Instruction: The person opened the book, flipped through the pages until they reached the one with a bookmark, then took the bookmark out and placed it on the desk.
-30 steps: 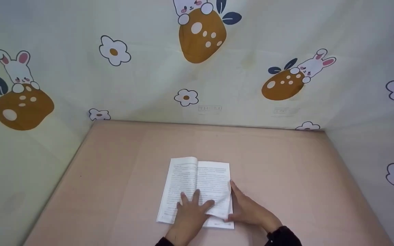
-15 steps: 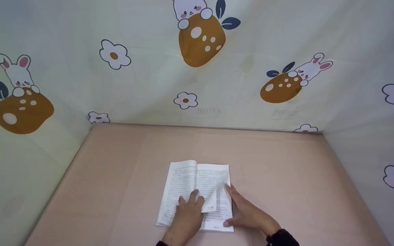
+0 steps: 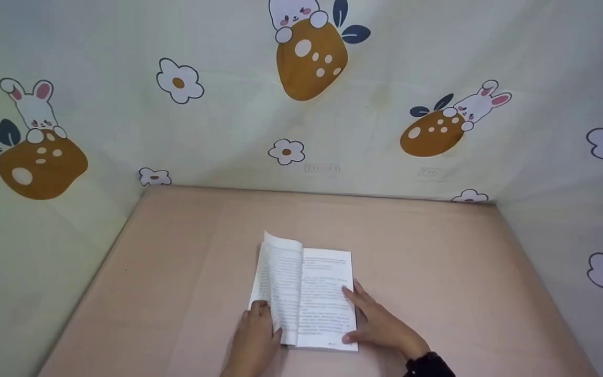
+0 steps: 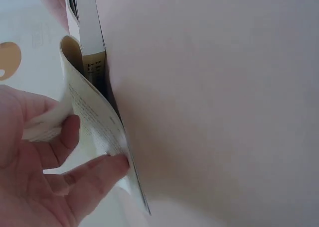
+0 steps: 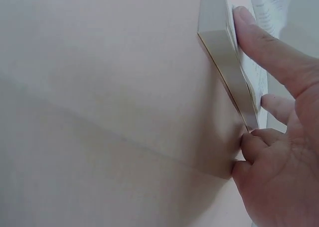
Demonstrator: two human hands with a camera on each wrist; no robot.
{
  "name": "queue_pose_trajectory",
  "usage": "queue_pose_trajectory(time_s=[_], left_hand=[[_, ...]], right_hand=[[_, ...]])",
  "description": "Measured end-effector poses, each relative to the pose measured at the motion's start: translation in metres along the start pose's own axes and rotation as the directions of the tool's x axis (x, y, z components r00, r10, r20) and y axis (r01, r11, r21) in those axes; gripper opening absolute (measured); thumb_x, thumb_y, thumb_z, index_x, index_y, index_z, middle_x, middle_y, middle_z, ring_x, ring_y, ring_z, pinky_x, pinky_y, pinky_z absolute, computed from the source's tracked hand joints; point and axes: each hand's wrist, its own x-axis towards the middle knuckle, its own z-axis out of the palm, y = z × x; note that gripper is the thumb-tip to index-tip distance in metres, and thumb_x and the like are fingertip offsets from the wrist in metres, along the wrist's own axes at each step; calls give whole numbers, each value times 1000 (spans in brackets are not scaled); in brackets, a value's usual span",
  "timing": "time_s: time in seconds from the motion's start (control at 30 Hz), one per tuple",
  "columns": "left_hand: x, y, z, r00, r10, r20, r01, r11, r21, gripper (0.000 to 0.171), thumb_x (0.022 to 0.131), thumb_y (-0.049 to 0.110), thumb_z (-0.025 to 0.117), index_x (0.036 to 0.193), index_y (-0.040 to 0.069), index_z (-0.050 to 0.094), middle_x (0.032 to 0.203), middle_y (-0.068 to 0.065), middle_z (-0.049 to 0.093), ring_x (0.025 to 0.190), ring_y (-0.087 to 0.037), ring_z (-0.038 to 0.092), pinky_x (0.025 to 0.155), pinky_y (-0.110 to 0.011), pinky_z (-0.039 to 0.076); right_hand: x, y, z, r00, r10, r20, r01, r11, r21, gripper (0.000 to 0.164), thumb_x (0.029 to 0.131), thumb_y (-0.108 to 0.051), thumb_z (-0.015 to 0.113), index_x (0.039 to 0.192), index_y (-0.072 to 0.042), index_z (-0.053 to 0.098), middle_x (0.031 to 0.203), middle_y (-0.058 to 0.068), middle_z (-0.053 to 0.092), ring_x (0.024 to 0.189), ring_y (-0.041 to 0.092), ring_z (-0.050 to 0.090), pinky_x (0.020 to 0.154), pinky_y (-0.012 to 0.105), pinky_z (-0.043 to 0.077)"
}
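An open book with printed white pages lies on the table, spine roughly in the middle of it. One leaf, a page, stands lifted and curved over the left half. My left hand pinches this page near its lower outer edge; in the left wrist view the paper bends between thumb and fingers. My right hand holds the right edge of the book. Its thumb rests on the top page near the lower corner, and the other fingers lie along the thick page block and cover edge.
A pinkish-tan table surface surrounds the book. Pale cloth walls with printed rabbits, brown fruit and flowers stand at the back and both sides.
My left hand has moved left from the right page, carrying the turned page over to the left half. A new right page shows. My right hand stays at the right edge.
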Motion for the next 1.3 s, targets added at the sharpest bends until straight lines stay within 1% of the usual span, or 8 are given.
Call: queue_pose_trajectory(time_s=[0.2, 0.4, 0.57, 0.73, 0.87, 1.03, 1.17, 1.3], left_hand=[[-2, -8, -2, 998, -16, -67, 27, 985, 168, 31, 83, 5, 59, 107, -14, 58, 120, -24, 51, 89, -28, 55, 49, -31, 48], [3, -10, -8, 994, -103, -42, 109, 980, 166, 29, 85, 3, 55, 109, -13, 57, 120, -23, 50, 93, -29, 52, 52, -33, 49], [4, -9, -8, 993, -102, -51, 110, 974, 199, 30, 87, 4, 56, 111, -14, 52, 111, -22, 51, 82, -25, 47, 54, -30, 44], [4, -7, -6, 991, -77, -107, 96, 978, 186, 48, 84, 0, 58, 126, -11, 40, 130, -27, 40, 94, -32, 47, 68, -39, 43], [3, -3, -2, 992, 0, -129, 21, 987, 158, 68, 80, -8, 57, 142, 5, 32, 147, -23, 26, 120, -44, 39, 90, -54, 40], [1, 3, 4, 977, 192, -91, -172, 966, 193, 86, 70, -13, 65, 142, 24, 37, 151, -11, 26, 131, -46, 30, 100, -59, 36], [-3, 8, 6, 959, 282, -21, -270, 935, 229, 88, 65, -11, 70, 141, 21, 38, 151, -9, 28, 132, -41, 33, 98, -53, 41], [-5, 15, 6, 964, 267, 23, -265, 940, 215, 74, 76, -5, 65, 142, 11, 36, 149, -14, 31, 131, -39, 36, 98, -52, 42]], right_hand=[[1, 1, 0, 1000, 26, 6, -26, 999, 19, 108, 64, -44, 80, 148, -10, 22, 156, 20, -3, 139, 48, 6, 108, 64, 15], [0, 2, -3, 1000, 7, 4, -7, 1000, 7, 107, 66, -46, 79, 148, -8, 22, 155, 22, -2, 139, 49, 8, 108, 64, 17], [-1, 3, -4, 1000, 0, 15, -1, 1000, 6, 107, 67, -50, 77, 148, -9, 22, 155, 22, -2, 139, 48, 8, 107, 64, 18], [-3, 2, -5, 1000, -15, 22, 15, 1000, 11, 106, 68, -51, 75, 148, -9, 21, 155, 23, -2, 138, 50, 8, 107, 65, 18], [-3, 2, -5, 1000, -2, 13, 2, 1000, 17, 106, 67, -50, 77, 148, -9, 22, 155, 22, -2, 138, 50, 7, 106, 66, 17], [-2, 4, -4, 1000, 1, 12, -1, 1000, 30, 106, 66, -48, 78, 148, -9, 23, 156, 20, -3, 139, 49, 6, 106, 67, 15], [-1, 4, -3, 1000, 12, 13, -12, 999, 37, 106, 65, -46, 79, 148, -9, 23, 156, 19, -3, 139, 49, 5, 106, 67, 15], [0, 4, -4, 1000, 20, 13, -21, 999, 32, 106, 65, -45, 79, 148, -10, 23, 156, 19, -3, 139, 48, 5, 107, 66, 14]])
